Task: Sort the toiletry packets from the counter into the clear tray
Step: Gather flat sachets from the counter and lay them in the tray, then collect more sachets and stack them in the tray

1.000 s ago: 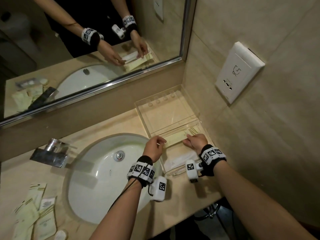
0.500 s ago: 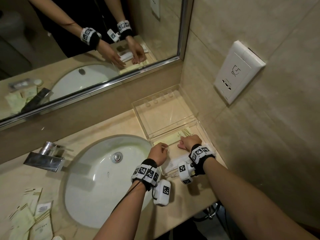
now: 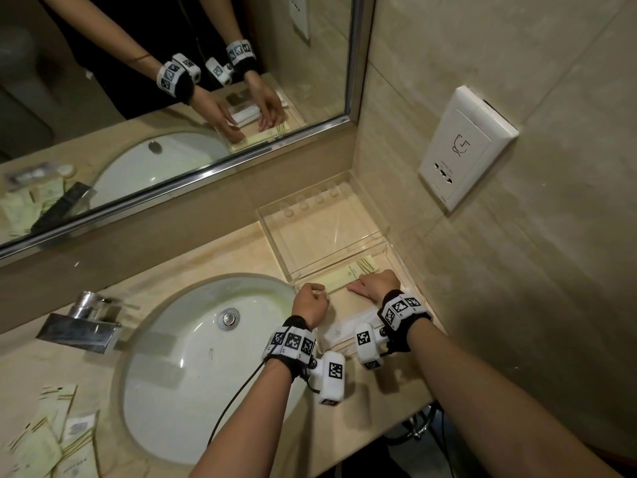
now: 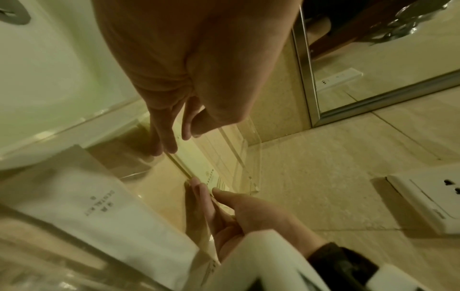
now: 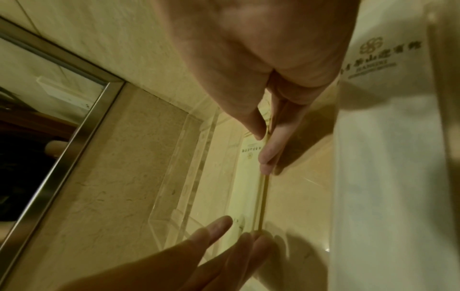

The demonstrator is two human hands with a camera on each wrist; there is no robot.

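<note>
A long pale yellow packet (image 3: pixel 344 278) lies in the near half of the clear tray (image 3: pixel 275 232), along its divider. My left hand (image 3: pixel 315 293) pinches the packet's left end between thumb and fingers (image 4: pixel 169 143). At the other end my right hand (image 3: pixel 360 285) pinches it, thumb on one face and fingers (image 5: pixel 270 155) on the other. In the wrist views the yellow packet (image 4: pixel 199 163) (image 5: pixel 245 189) stands nearly on its long edge. A white dental-kit packet (image 3: pixel 343 331) lies in the tray nearer to me, partly under my right wrist.
Several more yellow packets (image 3: pixel 51 439) lie on the counter at the far left, beyond the white sink (image 3: pixel 193 381) and chrome tap (image 3: pixel 81 324). The tray's far half holds nothing. A wall socket (image 3: pixel 465 150) and tiled wall stand close on the right; a mirror (image 3: pixel 172 98) runs behind.
My right hand has slid left along the packet, toward my left hand. Both hands and the packet sit slightly nearer to me in the tray than a second ago.
</note>
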